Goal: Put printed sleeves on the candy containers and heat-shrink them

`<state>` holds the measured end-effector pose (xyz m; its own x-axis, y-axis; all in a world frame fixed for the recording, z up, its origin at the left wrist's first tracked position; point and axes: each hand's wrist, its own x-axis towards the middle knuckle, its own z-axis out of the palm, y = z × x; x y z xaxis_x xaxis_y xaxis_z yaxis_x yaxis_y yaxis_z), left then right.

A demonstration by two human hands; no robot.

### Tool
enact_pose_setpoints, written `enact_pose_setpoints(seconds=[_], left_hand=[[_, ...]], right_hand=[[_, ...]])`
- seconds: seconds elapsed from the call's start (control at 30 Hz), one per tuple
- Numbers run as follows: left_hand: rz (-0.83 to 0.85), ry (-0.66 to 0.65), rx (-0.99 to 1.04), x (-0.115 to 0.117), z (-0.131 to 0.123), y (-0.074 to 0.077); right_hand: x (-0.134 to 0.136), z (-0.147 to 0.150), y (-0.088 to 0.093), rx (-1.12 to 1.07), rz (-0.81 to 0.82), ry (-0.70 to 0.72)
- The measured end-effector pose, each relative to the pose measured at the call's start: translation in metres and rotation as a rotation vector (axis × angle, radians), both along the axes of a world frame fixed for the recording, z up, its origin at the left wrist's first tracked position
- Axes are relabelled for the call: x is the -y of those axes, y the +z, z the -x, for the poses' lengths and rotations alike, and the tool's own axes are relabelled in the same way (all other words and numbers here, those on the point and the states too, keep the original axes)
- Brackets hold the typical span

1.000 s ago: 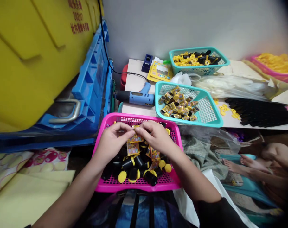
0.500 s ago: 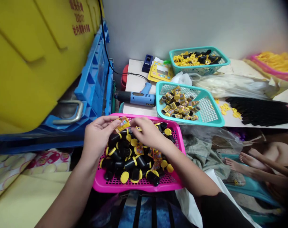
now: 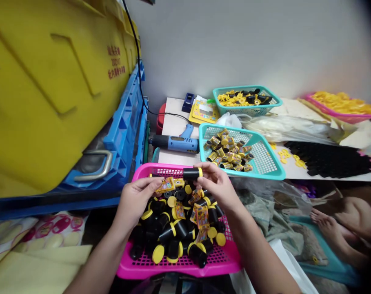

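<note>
Over the back left part of a pink basket [image 3: 216, 269], my left hand [image 3: 136, 198] pinches a small printed yellow-orange sleeve [image 3: 165, 185] between thumb and fingers. My right hand [image 3: 217, 183] grips a black cylinder [image 3: 190, 173] by its yellow-capped end, and the cylinder lies level, its black end pointing left. A small gap separates the two items. Below my hands the basket holds several black cylinders with yellow caps [image 3: 158, 253] and loose printed sleeves [image 3: 201, 216].
Behind, a teal basket [image 3: 269, 159] holds wrapped cylinders; another teal basket [image 3: 248, 109] stands farther back. A blue heat gun [image 3: 182, 144] lies on the white table [image 3: 169, 159]. Yellow and blue crates [image 3: 118, 134] rise at left. A person's bare feet [image 3: 324, 220] show at right.
My right hand has moved right and now holds a black cylinder up beside the sleeve. My left hand keeps the sleeve. The view has tilted upward, so the scene sits lower.
</note>
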<state>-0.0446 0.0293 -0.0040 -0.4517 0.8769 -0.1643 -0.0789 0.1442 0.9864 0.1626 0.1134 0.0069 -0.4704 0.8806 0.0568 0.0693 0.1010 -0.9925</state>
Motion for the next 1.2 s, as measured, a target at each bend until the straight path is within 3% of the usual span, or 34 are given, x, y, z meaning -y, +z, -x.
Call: enact_pose_setpoints(seconds=[0.13, 0.43, 0.67, 0.77, 0.83, 1.0, 1.07, 1.2], left_hand=[[-0.036, -0.028, 0.026, -0.001, -0.005, -0.003], [-0.086, -0.094, 0.010, 0.003, -0.010, 0.006], [-0.081, -0.199, 0.111, 0.005, -0.017, 0.014], [-0.075, -0.234, 0.161, 0.007, -0.021, 0.015], [-0.075, -0.267, 0.184, 0.008, -0.025, 0.014], [-0.062, -0.311, 0.194, 0.004, -0.037, 0.016], [-0.065, -0.311, 0.187, 0.003, -0.041, 0.019], [-0.018, -0.319, 0.178, -0.002, -0.047, 0.022]], right_hand=[[0.005, -0.004, -0.003, -0.222, 0.137, 0.050], [0.004, 0.000, -0.008, -0.099, 0.314, 0.184], [0.014, 0.006, -0.016, -0.084, 0.059, 0.200], [0.018, 0.009, -0.019, -0.089, 0.020, 0.205], [0.020, 0.011, -0.022, -0.156, 0.089, 0.230], [0.029, 0.021, -0.029, -0.375, 0.587, 0.327], [0.030, 0.023, -0.030, -0.407, 0.617, 0.292], [0.025, 0.018, -0.038, -0.408, 0.521, 0.211]])
